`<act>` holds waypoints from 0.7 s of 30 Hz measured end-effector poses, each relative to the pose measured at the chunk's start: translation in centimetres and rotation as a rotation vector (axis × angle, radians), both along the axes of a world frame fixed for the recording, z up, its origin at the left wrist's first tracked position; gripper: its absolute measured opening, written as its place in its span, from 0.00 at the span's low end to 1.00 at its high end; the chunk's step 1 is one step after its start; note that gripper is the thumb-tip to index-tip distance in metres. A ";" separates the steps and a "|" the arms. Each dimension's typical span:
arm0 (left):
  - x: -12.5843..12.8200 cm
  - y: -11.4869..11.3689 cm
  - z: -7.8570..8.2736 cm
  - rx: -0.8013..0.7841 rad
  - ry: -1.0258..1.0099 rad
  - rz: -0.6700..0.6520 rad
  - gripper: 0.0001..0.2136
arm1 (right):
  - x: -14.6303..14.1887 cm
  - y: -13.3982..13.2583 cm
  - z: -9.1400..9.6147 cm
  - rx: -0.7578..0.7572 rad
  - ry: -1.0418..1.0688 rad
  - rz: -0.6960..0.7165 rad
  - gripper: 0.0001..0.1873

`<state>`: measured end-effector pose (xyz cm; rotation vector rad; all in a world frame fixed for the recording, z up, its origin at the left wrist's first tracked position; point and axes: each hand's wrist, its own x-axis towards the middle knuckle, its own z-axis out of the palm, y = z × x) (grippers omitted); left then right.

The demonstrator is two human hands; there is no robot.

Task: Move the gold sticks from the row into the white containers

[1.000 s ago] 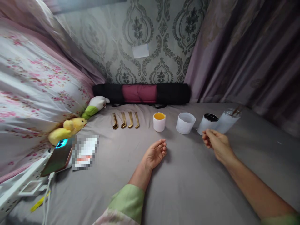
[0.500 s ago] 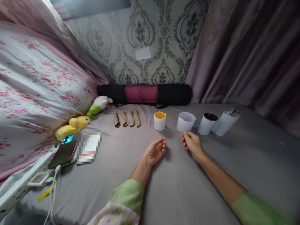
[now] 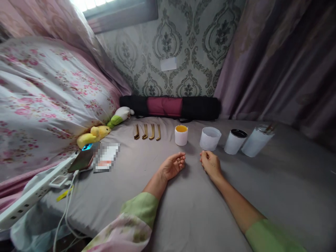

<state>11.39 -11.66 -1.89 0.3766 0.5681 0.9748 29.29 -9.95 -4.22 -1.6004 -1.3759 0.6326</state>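
Note:
My left hand [image 3: 173,165] rests palm up on the grey sheet, its fingers loosely curled and nothing visible in the palm. My right hand [image 3: 211,164] lies back up with its fingers curled in; the space inside them is hidden. Just beyond the right hand stands a translucent white cup [image 3: 210,139]. A white cup with a yellow inside [image 3: 181,135] is past the left fingertips. Farther right are a white cylinder with a dark top [image 3: 235,141] and a white-wrapped glass jar [image 3: 257,141] with brown sticks in it. Several bent gold sticks [image 3: 147,132] lie in a row of bundles at left.
A black and maroon roll bag [image 3: 168,106] lies along the wall. At the left are plush toys [image 3: 93,137], a phone [image 3: 84,156], a blurred-out packet [image 3: 107,157] and a white power strip [image 3: 39,194] with cables. Curtains [image 3: 252,63] hang at the right.
The view has tilted up and turned left, so a window shows at the top. My right hand has drawn slightly back from the translucent cup; my left hand stays about where it was.

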 end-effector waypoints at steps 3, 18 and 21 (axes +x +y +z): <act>-0.1 0.0 0.0 0.033 0.070 0.018 0.06 | 0.0 0.1 -0.1 0.000 -0.030 -0.004 0.19; -7.2 5.4 2.4 0.119 0.733 0.198 0.02 | -0.1 -0.4 0.6 -0.070 0.042 0.019 0.20; -8.4 6.0 2.7 0.152 0.871 0.218 0.03 | -0.3 -0.7 1.1 -0.078 0.060 0.029 0.19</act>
